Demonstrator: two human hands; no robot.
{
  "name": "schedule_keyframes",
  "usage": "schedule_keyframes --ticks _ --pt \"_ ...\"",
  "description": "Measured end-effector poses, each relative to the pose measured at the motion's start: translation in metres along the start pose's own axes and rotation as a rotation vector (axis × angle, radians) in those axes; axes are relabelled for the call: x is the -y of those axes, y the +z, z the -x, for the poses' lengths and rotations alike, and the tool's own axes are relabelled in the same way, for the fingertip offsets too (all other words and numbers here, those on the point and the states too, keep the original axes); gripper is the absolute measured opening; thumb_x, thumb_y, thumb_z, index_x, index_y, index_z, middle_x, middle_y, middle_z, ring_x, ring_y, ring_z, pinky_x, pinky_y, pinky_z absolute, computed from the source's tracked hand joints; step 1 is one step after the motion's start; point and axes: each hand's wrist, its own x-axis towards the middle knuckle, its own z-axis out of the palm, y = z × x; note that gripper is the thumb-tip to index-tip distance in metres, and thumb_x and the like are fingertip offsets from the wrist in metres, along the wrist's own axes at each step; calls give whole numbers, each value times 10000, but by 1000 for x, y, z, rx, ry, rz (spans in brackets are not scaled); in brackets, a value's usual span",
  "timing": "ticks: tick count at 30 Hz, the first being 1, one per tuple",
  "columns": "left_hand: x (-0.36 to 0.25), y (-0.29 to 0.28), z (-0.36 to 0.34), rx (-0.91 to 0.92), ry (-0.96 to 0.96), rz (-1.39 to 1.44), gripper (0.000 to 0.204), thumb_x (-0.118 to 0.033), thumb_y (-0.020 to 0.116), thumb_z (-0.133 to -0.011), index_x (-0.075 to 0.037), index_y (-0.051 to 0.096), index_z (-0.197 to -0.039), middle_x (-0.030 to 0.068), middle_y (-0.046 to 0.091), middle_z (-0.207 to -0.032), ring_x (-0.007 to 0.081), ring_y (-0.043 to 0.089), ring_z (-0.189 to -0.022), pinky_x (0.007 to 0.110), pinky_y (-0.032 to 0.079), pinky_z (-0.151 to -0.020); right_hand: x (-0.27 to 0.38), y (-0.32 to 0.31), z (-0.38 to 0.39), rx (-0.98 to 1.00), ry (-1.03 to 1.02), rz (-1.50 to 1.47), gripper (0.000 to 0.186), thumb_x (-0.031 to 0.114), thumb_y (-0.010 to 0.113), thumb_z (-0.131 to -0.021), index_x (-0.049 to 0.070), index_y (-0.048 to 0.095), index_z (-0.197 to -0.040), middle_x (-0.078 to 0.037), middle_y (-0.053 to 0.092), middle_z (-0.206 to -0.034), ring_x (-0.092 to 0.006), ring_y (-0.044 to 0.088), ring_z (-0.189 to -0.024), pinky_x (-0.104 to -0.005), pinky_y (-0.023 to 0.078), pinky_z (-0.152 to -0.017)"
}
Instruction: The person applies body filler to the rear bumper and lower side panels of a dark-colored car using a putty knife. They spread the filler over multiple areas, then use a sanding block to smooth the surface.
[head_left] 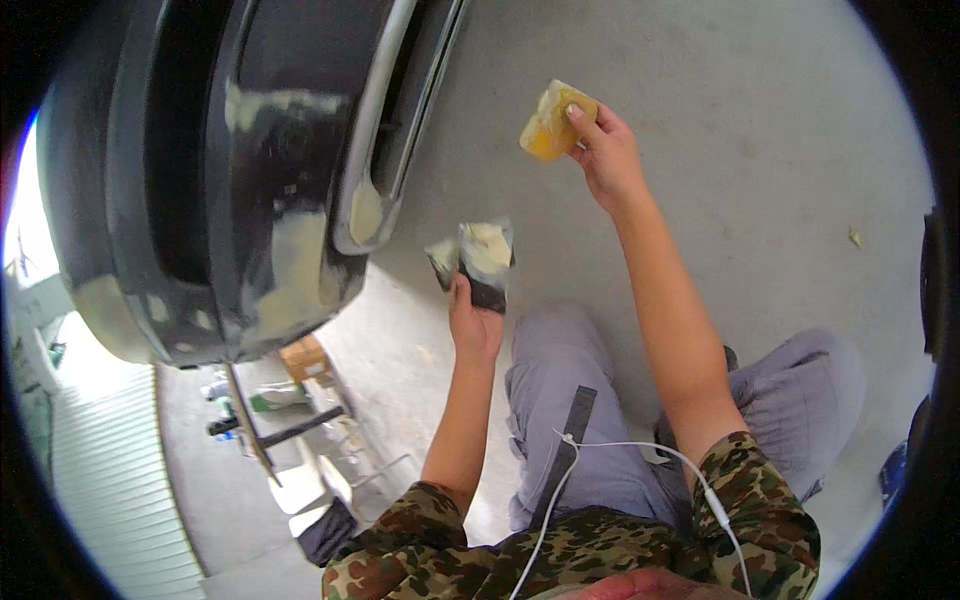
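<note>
My left hand (474,324) is closed on a dark, flat putty board (488,294) whose upper part carries cream-coloured filler (487,245). A second smeared dark piece (440,262) sticks out beside it on the left; whether the two are joined I cannot tell. Out ahead and to the right, my right hand (610,160) pinches a yellow spreader (557,125) streaked with pale filler, thumb on top. The spreader is apart from the board. Left of both hands is a dark car bumper (280,180), with pale filler patches (300,265) along its side and lower corner.
Below the bumper stands a metal rack (350,440) with a cardboard box (304,357) and several bottles and tools. A ribbed white shutter (110,440) lies at the far left. A small scrap (855,237) rests on the grey floor. A white cable (640,444) crosses my lap.
</note>
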Motion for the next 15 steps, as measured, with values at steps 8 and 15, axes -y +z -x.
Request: schedule_keyframes --ticks 8,15 --pt "67 172 1 -138 -235 -187 495 -296 500 -1028 -81 398 -1462 75 463 -1481 244 433 -1362 405 308 -1160 122 -90 -137 -40 -179 157 315 163 703 -884 -14 675 -1143 -73 699 -973 -154 637 -877 -300 508 -799" --pt "111 138 -6 -88 -228 -305 542 -317 531 -1010 -23 397 -1446 117 481 -1458 279 466 -1337 441 318 -1157 60 -129 -163 -18 -370 312 307 146 681 -894 34 687 -1180 -69 715 -1002 -128 636 -873 -274 512 -776"
